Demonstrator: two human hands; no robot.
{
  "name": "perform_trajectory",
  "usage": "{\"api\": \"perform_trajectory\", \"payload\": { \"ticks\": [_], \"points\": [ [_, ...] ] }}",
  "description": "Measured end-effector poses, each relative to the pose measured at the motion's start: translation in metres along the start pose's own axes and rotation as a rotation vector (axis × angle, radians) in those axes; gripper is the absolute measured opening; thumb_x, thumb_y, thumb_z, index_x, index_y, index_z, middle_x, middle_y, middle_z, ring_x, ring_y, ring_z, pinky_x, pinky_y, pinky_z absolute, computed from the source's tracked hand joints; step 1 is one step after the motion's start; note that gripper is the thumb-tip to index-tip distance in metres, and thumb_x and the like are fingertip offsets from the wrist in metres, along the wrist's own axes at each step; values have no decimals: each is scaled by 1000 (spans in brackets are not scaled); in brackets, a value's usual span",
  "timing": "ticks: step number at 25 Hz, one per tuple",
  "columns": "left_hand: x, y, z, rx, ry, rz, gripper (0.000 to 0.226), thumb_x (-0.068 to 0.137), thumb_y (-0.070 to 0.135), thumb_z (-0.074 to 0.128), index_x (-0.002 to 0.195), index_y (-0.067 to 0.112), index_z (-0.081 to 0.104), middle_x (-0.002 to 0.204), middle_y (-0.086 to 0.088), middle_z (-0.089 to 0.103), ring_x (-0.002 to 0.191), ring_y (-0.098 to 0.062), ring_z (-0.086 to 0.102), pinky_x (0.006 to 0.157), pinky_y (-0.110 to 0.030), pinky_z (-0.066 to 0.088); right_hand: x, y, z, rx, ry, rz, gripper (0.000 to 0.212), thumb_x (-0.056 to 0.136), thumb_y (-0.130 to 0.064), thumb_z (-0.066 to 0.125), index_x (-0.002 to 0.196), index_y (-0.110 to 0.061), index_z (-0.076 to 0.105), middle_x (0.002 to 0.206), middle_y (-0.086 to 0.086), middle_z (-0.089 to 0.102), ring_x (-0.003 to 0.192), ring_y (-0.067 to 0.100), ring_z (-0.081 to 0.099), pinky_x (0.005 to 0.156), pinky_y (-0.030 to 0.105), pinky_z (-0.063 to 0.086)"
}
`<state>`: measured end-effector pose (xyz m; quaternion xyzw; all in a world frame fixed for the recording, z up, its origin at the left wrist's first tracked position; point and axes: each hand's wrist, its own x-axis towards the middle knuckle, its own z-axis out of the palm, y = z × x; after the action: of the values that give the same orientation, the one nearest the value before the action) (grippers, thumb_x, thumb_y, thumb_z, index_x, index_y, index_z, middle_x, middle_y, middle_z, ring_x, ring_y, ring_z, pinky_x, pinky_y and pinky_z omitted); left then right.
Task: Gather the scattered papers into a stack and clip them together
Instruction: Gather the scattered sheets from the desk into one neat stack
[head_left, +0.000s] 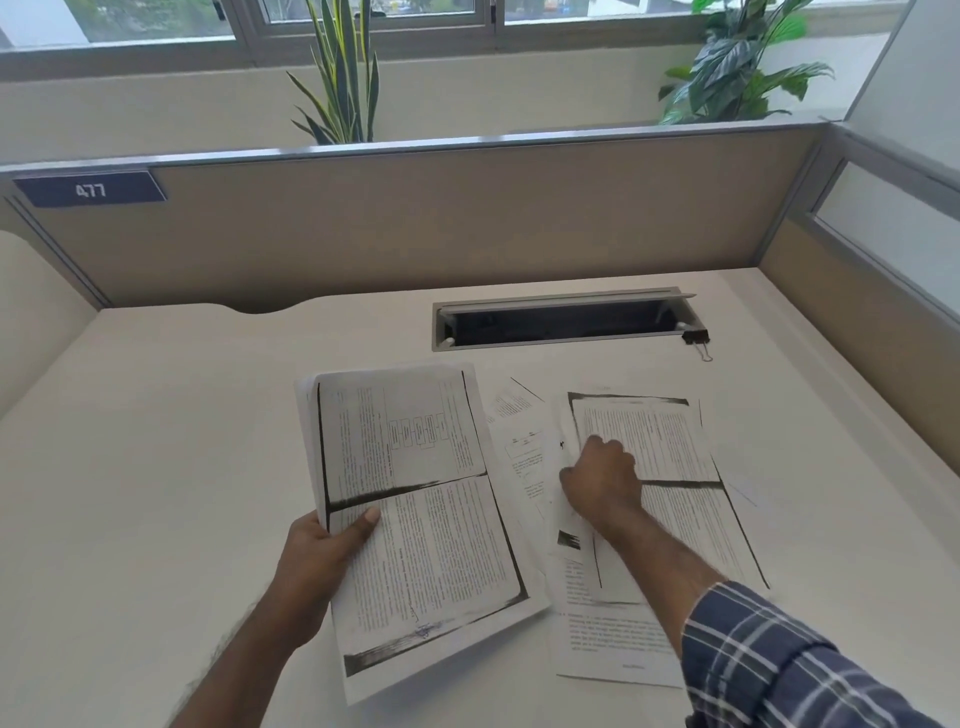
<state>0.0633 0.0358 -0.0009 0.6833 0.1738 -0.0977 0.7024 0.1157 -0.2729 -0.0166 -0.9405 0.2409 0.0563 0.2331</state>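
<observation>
1. The desk sat inside a cubicle by a window.
2. Your left hand gripped the gathered stack, frame centre.
3. Your right hand, fingers curled, pressed the loose sheets, lower right.
4. Gathering looked partly done; the binder clip, upper right, lay unused.

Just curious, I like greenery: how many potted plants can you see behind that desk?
2. A spiky-leaved plant stands behind the partition left of centre; a broad-leaved plant stands far right. Their pots are hidden.

Left hand grips, thumb on top; right hand reaches forward, fingers curled down
</observation>
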Motion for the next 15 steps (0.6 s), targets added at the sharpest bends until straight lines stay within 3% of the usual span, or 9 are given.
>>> {"api": "perform_trajectory", "payload": {
  "ticks": [3,7,12,15],
  "points": [
    [2,-1,-3,8,-5,-11,19,92,11,66,108,2,69,96,-16,79,87,-35,77,76,-47,62,-8,-4,15,-146,-16,10,36,87,-30,56,115,-8,55,123,11,48,116,28,45,89,45,46],
    [3,-4,-7,14,-11,-23,20,92,11,65,109,2,69,96,-16,79,87,-36,77,80,-50,61,-11,-4,18,-188,-29,-17,43,89,-37,57,120,-8,55,127,11,46,119,27,44,90,44,46],
    [1,-5,-6,23,-34,-32,18,92,11,65,108,3,69,95,-16,79,85,-35,77,77,-47,62,-13,-12,18,-253,-92,6,44,84,-28,65,121,-7,53,127,11,48,119,27,46,89,41,49],
    [-2,-6,-6,28,-46,-37,17,92,12,66,107,5,69,94,-15,79,85,-35,77,77,-48,62,-18,-12,23,-382,-51,-17,45,86,-19,63,127,-4,50,126,13,50,118,27,48,88,40,51]
  ]
}}
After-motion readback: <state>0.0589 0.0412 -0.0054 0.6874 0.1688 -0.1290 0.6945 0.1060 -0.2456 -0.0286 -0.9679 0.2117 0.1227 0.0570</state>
